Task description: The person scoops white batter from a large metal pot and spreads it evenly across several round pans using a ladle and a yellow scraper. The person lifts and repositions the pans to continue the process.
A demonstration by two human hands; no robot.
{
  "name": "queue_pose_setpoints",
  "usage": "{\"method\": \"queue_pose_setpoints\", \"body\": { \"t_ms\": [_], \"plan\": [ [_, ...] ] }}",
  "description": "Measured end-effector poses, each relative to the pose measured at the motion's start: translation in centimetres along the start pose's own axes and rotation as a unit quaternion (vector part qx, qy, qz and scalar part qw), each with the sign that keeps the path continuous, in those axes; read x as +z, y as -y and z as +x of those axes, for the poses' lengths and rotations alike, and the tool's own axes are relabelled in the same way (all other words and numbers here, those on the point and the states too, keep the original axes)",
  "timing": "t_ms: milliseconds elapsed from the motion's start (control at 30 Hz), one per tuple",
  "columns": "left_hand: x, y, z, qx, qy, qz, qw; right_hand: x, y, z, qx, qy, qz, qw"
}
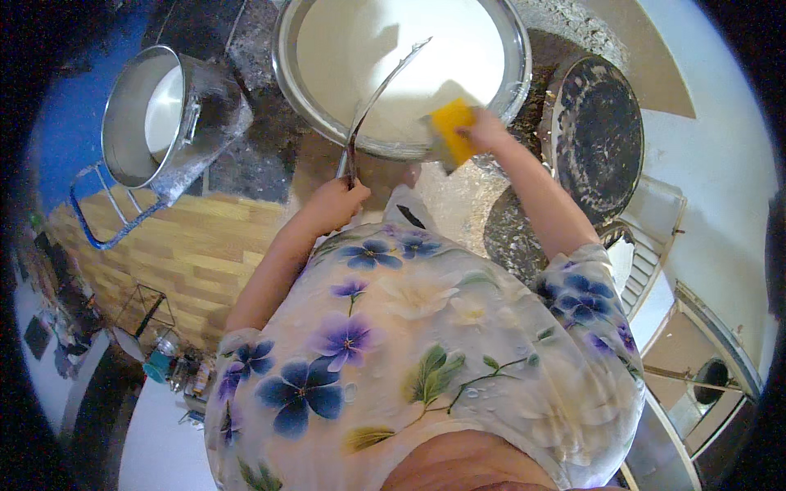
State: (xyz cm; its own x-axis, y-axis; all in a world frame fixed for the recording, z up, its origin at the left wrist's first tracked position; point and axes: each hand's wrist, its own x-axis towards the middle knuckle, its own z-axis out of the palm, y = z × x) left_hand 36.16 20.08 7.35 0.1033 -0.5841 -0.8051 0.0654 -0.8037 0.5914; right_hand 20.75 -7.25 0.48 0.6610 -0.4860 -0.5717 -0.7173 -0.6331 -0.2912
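My left hand (345,202) grips the handle of a long curved metal utensil (376,98), which reaches up over a wide metal basin (284,80) of white liquid or batter (344,67). What kind of utensil it is, I cannot tell. A yellow sheet or cloth-like piece (453,129), blurred, is in my right hand (488,132) at the basin's near right rim. Its lower edge shows greyish. Left of the basin stands a tall metal pot (212,110) with white contents low inside.
A round, blackened pan or lid (599,138) stands tilted at the right, beside a white wall. A blue metal handle or frame (116,236) juts out below the pot, over wood-patterned flooring (202,258). Jars and small containers (178,371) stand at lower left.
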Motion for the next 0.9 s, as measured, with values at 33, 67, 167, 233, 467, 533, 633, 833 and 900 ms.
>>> {"method": "queue_pose_setpoints", "body": {
  "t_ms": [33,67,167,233,467,533,633,833,900],
  "plan": [
    [-0.1,-0.1,0.0,-0.003,-0.003,-0.023,1.0,-0.8,-1.0,-0.5,0.003,-0.051,-0.008,0.999],
    [-0.2,-0.2,0.0,-0.006,-0.005,-0.048,0.999,-1.8,-2.5,-1.6,0.088,-0.063,0.007,0.994],
    [-0.6,-0.6,-0.1,-0.016,0.001,0.006,1.0,-1.5,-4.1,-5.1,0.079,-0.118,0.033,0.989],
    [-0.7,-0.7,-0.2,-0.017,0.012,-0.006,1.0,0.6,-2.7,-6.6,0.134,-0.094,0.077,0.983],
    [-1.9,0.4,0.4,-0.009,-0.024,0.025,0.999,9.0,6.7,-3.9,0.099,-0.137,0.2,0.965],
    [-2.6,1.1,0.5,0.037,-0.124,0.13,0.983,7.9,5.5,-4.3,0.099,-0.134,0.221,0.961],
    [-3.2,2.8,1.2,0.048,-0.194,0.179,0.963,6.0,2.4,-6.6,0.101,-0.187,0.197,0.957],
    [-1.8,5.9,5.2,0.05,-0.203,0.23,0.951,6.5,3.8,-6.6,0.124,-0.119,0.094,0.981],
    [-2.1,5.7,5.7,0.047,-0.196,0.217,0.955,7.8,6.3,-5.3,0.086,-0.144,0.15,0.974]
  ]
}}
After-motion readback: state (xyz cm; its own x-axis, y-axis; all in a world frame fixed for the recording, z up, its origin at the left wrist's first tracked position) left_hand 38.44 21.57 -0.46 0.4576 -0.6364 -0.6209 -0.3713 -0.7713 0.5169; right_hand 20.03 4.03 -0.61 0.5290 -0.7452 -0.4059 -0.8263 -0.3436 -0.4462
